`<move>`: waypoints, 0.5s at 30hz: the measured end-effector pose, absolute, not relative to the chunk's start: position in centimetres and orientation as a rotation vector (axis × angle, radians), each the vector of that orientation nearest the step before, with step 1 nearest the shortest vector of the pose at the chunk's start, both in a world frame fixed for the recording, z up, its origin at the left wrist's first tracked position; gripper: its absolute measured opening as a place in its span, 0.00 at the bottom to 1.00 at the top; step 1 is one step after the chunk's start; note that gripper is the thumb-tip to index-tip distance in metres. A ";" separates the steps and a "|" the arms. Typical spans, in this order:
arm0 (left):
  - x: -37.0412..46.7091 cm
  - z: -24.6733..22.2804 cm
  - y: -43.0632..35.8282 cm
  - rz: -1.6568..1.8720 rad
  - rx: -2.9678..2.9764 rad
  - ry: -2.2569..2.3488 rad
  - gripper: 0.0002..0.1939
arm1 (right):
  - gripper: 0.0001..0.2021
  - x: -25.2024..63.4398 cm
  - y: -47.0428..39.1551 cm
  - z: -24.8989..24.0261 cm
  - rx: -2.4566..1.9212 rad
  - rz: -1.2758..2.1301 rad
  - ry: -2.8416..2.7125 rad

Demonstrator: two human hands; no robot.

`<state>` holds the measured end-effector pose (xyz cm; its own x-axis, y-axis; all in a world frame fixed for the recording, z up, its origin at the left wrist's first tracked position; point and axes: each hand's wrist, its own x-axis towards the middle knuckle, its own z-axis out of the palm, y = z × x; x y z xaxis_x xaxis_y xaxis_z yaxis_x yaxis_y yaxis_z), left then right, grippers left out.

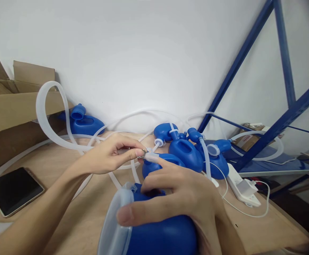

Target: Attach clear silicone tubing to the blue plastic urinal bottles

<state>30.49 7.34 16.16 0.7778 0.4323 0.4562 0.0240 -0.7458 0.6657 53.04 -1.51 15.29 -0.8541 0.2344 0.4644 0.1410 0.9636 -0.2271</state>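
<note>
At 6 o'clock, the right hand (182, 191) is gripping a blue bottle (165, 233); at its 12 o'clock, the left hand (113, 152) is pinching a metal ring (143, 153) beside a clear tube (152, 157). Other bottles (179, 153) are crowding the counter (77, 219) toward 1 o'clock.

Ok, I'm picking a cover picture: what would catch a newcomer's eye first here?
Probably the large blue bottle at bottom centre, with the right hand gripping it. Just beyond, the left hand pinches a small metal ring beside a translucent tube. At left, a looped white hose rises in front of an open cardboard box.
</note>
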 end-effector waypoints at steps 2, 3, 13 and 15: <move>30.6 15.9 7.4 0.885 2.299 0.339 0.11 | 0.34 52.6 -1.9 15.6 -0.229 0.213 -2.628; 30.7 15.8 7.3 0.919 2.304 0.338 0.10 | 0.34 52.4 -2.1 15.8 -0.228 0.187 -2.651; 32.0 15.7 5.5 0.727 2.310 0.408 0.12 | 0.42 53.5 -0.5 14.6 -0.116 0.146 -2.428; 32.0 15.6 5.6 0.718 2.298 0.445 0.13 | 0.43 54.4 -2.0 14.7 -0.252 0.127 -2.397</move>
<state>31.99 5.60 15.61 0.7891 0.4895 0.3711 0.1146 -0.7109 0.6939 54.35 -1.99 14.74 -0.7278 0.2161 0.6509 0.1459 0.9761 -0.1609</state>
